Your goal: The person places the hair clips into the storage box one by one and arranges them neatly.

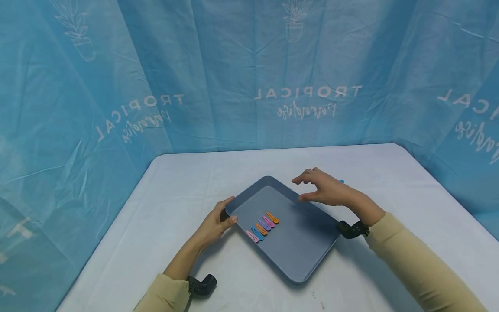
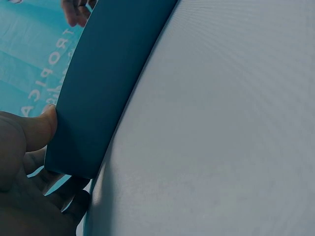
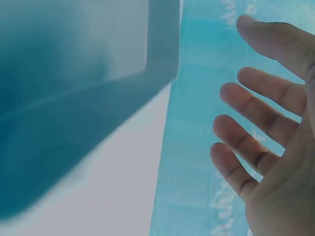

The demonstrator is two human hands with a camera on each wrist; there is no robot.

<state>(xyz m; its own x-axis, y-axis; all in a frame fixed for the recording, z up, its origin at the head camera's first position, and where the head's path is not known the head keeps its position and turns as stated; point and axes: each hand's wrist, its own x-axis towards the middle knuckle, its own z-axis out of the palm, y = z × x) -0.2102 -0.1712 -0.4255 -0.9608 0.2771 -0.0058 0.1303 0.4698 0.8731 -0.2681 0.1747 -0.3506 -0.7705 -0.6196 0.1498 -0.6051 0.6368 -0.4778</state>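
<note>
A grey-blue rectangular tray [image 1: 308, 242] lies turned at an angle on the white table. Several snap hair clips sit in a slanting row inside it near the left edge, among them a pink clip [image 1: 251, 236], a blue clip [image 1: 257, 233] and an orange clip [image 1: 273, 218]. My left hand [image 1: 212, 225] grips the tray's left corner, thumb over the rim [image 2: 74, 142] and fingers at the outer side. Above the tray's far right edge hovers my right hand [image 1: 323, 188], fingers apart and holding nothing; the right wrist view shows the spread fingers [image 3: 246, 142].
A small blue object [image 1: 341, 181] shows on the table just behind my right wrist, mostly hidden. The white table [image 1: 187, 182] extends around the tray. A blue printed curtain [image 1: 234, 78] hangs behind and at both sides.
</note>
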